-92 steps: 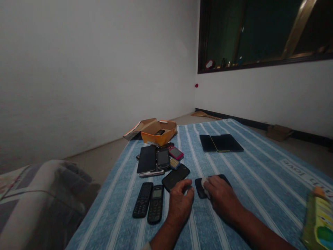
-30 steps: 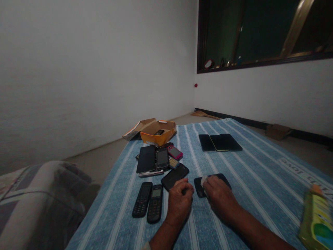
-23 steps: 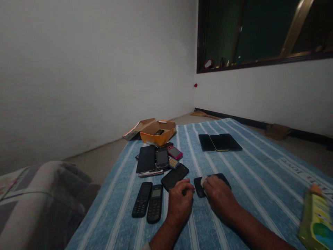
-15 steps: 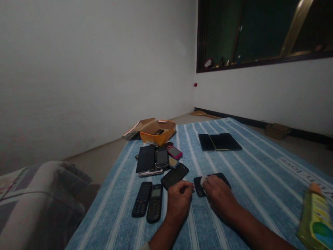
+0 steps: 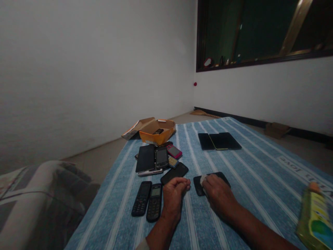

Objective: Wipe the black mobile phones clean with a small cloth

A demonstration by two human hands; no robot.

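Note:
A white wad, tissue or cloth [image 5: 203,179], is gripped in my right hand [image 5: 216,189] and pressed against a dark smartphone [image 5: 223,176] lying flat on the striped cloth. My left hand [image 5: 174,194] is closed with its fingertips pressed together, just left of that phone; whether anything small is between them I cannot make out. Beyond it lies another black smartphone [image 5: 174,172], partly covered by my fingers. Two black keypad phones, one [image 5: 142,198] beside the other [image 5: 154,202], lie left of my left wrist.
A pile with a dark tablet-like device [image 5: 145,158], a grey phone [image 5: 161,157] and a pink phone [image 5: 174,151] sits near an open orange box [image 5: 156,137]. Dark devices [image 5: 220,141] lie side by side farther back. A yellow-green bottle [image 5: 314,218] is at right.
My left hand has shifted slightly left, away from the phone under my right hand, and its fingers have drawn together. My right hand stays on the phone with the white wad.

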